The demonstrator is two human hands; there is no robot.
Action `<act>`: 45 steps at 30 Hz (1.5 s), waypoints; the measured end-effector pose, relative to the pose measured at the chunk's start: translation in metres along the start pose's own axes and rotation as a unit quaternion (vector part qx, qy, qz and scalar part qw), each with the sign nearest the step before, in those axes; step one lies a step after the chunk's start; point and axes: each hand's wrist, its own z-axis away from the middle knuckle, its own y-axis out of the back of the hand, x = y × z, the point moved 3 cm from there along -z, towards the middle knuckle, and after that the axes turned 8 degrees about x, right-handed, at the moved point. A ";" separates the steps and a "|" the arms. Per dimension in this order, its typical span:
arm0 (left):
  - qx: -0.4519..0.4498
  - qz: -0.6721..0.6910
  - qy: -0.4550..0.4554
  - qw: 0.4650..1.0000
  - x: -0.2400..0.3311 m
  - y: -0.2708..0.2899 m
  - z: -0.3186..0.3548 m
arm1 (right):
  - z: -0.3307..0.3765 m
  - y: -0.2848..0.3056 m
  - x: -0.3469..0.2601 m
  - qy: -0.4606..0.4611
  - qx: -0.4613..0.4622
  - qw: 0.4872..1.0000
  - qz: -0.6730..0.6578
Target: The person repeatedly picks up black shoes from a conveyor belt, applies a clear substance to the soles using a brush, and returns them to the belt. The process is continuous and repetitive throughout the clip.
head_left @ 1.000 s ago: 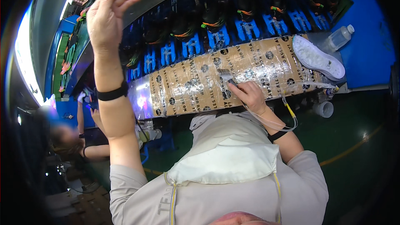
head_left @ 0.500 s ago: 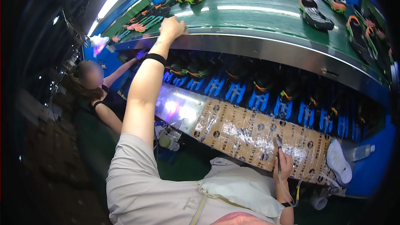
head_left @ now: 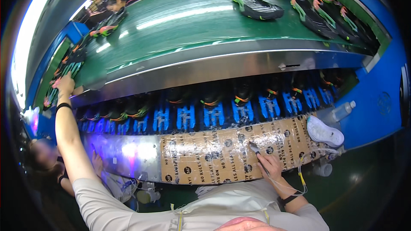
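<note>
In the head view, the left hand point(head_left: 65, 86) is reaching with spread fingers toward shoes point(head_left: 70, 62) at the upper left, so it should be grabbing one firmly, while the right hand point(head_left: 269, 165) is holding a small tool point(head_left: 255, 149) on the worktop point(head_left: 205, 154).

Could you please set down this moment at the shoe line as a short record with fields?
setting: green conveyor belt above a row of dark shoes on blue holders
left hand: stretched far out to the belt's left end, at a dark shoe with orange and green trim
right hand: resting on the taped cardboard ledge, holding a thin dark tool
on belt: dark shoe with green sole, more to its right
nearby: white shoe, clear bottle, a co-worker lower left
</note>
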 end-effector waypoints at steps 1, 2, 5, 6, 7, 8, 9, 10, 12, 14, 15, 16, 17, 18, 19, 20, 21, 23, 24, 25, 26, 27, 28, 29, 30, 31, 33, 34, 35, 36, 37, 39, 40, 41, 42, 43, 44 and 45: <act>0.008 0.017 -0.025 1.000 0.005 0.001 -0.003 | 0.001 0.000 -0.001 -0.002 0.002 1.000 -0.003; 0.054 0.028 -0.036 0.998 0.012 0.003 -0.001 | 0.002 0.000 0.000 0.003 0.002 1.000 0.008; 0.076 0.037 -0.081 0.993 0.002 0.000 -0.004 | 0.003 -0.001 0.000 0.002 -0.005 1.000 0.004; 0.067 0.037 -0.098 0.992 -0.008 -0.002 -0.007 | 0.001 -0.001 0.000 0.013 -0.004 1.000 -0.001; 0.122 0.101 -0.144 0.977 -0.011 0.006 -0.005 | -0.002 0.000 -0.002 0.015 -0.005 1.000 0.000; 0.106 0.189 -0.149 0.965 -0.011 0.009 -0.006 | -0.006 0.002 -0.004 0.017 -0.007 1.000 0.000; 0.089 0.273 -0.152 0.946 -0.011 0.019 -0.010 | -0.005 0.003 -0.005 0.020 -0.008 1.000 0.000; 0.085 0.323 -0.141 0.932 0.008 0.038 -0.019 | -0.001 0.003 -0.004 0.015 -0.007 1.000 0.007; -0.020 0.439 0.075 0.895 0.024 0.070 -0.011 | 0.005 0.005 -0.004 0.002 -0.004 1.000 0.020; 0.035 0.344 0.054 0.937 -0.030 0.068 -0.006 | 0.002 0.002 -0.003 0.004 -0.004 1.000 -0.008; 0.070 0.243 -0.003 0.968 -0.060 0.060 0.002 | 0.001 -0.002 -0.002 0.013 0.001 1.000 -0.023; 0.076 0.191 -0.003 0.979 -0.084 0.050 0.015 | 0.000 -0.007 0.000 0.022 0.007 0.999 -0.043; -0.042 0.203 -0.013 0.978 -0.035 0.049 0.013 | 0.003 -0.002 -0.001 0.014 0.011 1.000 -0.025; -0.027 0.249 -0.006 0.968 -0.012 0.063 0.020 | 0.003 0.002 -0.003 0.015 0.021 1.000 -0.018; -0.061 0.275 0.014 0.959 -0.007 0.076 0.026 | 0.004 0.002 -0.004 0.016 0.020 0.999 -0.021; -0.087 0.279 0.018 0.956 0.017 0.104 0.037 | 0.005 0.005 -0.002 0.013 0.023 1.000 -0.013; -0.082 0.252 -0.052 0.963 -0.006 0.113 0.049 | 0.004 0.001 -0.003 0.022 0.020 0.999 -0.026; -0.172 0.285 -0.030 0.942 0.031 0.154 0.063 | 0.004 0.005 -0.004 0.007 0.040 0.999 -0.034; -0.170 0.367 0.009 0.914 0.033 0.164 0.077 | 0.003 0.006 -0.004 0.007 0.051 0.998 -0.047; -0.166 0.444 0.054 0.879 0.028 0.162 0.093 | 0.001 0.004 -0.006 0.008 0.058 0.996 -0.063; -0.152 0.533 0.099 0.826 0.023 0.157 0.108 | -0.004 0.002 -0.010 0.010 0.072 0.993 -0.088; -0.134 0.619 0.138 0.761 0.027 0.149 0.121 | -0.007 0.002 -0.014 -0.009 0.084 0.990 -0.110; -0.145 0.683 0.143 0.701 0.049 0.150 0.138 | -0.010 0.005 -0.019 -0.031 0.096 0.987 -0.125; -0.100 0.737 0.165 0.648 0.059 0.144 0.158 | -0.013 0.006 -0.025 -0.054 0.106 0.982 -0.148; -0.063 0.790 0.176 0.584 0.089 0.149 0.182 | -0.019 0.012 -0.030 -0.104 0.102 0.975 -0.170; -0.055 0.856 0.147 0.492 0.113 0.153 0.210 | -0.021 0.012 -0.030 -0.120 0.115 0.969 -0.181; -0.011 0.911 0.141 0.389 0.167 0.185 0.268 | -0.029 0.016 -0.036 -0.212 0.132 0.935 -0.250; -0.015 0.921 0.152 0.357 0.190 0.188 0.295 | -0.032 0.013 -0.030 -0.243 0.133 0.912 -0.302; -0.058 0.926 0.191 0.321 0.211 0.180 0.322 | -0.041 0.019 -0.033 -0.272 0.104 0.902 -0.319; -0.109 0.945 0.201 0.236 0.239 0.179 0.348 | -0.049 0.024 -0.037 -0.291 0.107 0.878 -0.365; -0.137 0.952 0.212 0.174 0.269 0.197 0.375 | -0.055 0.027 -0.039 -0.311 0.109 0.852 -0.407; -0.210 0.943 0.223 0.132 0.323 0.190 0.427 | -0.059 0.023 -0.035 -0.324 0.101 0.806 -0.485; -0.267 0.926 0.257 0.069 0.352 0.187 0.451 | -0.063 0.025 -0.039 -0.328 0.084 0.800 -0.495; -0.300 0.917 0.260 0.026 0.376 0.191 0.472 | -0.068 0.025 -0.045 -0.323 0.068 0.799 -0.502; -0.337 0.909 0.246 -0.019 0.398 0.197 0.490 | -0.072 0.025 -0.054 -0.318 0.053 0.798 -0.509; -0.373 0.903 0.200 -0.077 0.410 0.218 0.501 | -0.074 0.025 -0.063 -0.316 0.039 0.796 -0.514; -0.377 0.903 0.181 -0.102 0.417 0.236 0.508 | -0.079 0.025 -0.074 -0.325 0.024 0.796 -0.510; -0.380 0.902 0.162 -0.127 0.422 0.250 0.512 | -0.084 0.023 -0.083 -0.320 0.006 0.804 -0.500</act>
